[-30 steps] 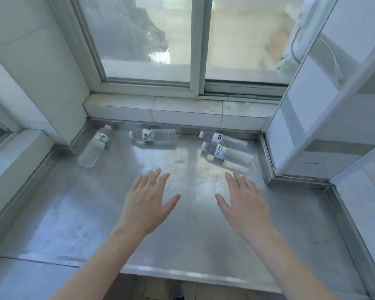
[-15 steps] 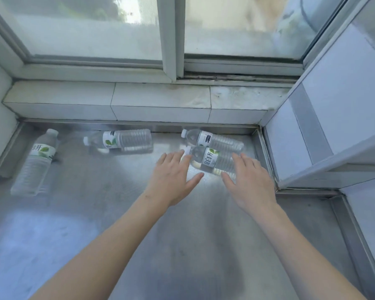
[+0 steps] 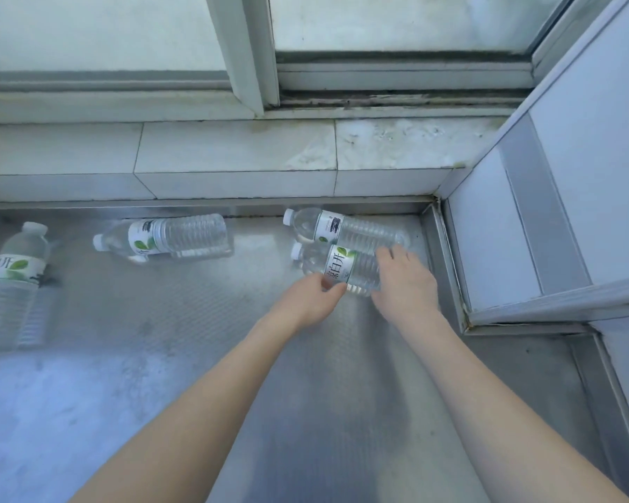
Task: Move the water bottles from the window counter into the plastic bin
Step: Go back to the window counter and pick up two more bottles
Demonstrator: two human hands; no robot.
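Both hands are at the near bottle (image 3: pixel 336 266), which lies on its side on the steel table (image 3: pixel 160 357) in the corner by the tiled sill (image 3: pixel 233 157), its white cap pointing away from the side panel (image 3: pixel 494 230). The left hand (image 3: pixel 311 301) comes in at the label end, thumb and fingertips curling against the lower edge of the label; it looks like a light pinch, though the fingers (image 3: pixel 333 286) partly hide the contact. The right hand (image 3: pixel 405 281) lies over the ribbed bottom half of the same bottle, its fingers bent down across it and gripping it, the fingertips reaching toward the second bottle (image 3: pixel 342 226).

That second bottle lies just behind the held one, between it and the sill, nearly parallel and touching or almost touching it. A third bottle (image 3: pixel 168 235) lies on its side farther along the sill, well apart from the hands, its cap also pointing away from the side panel. A fourth bottle (image 3: pixel 11 277) lies at the far edge of the table from the panel, angled with its cap toward the sill.
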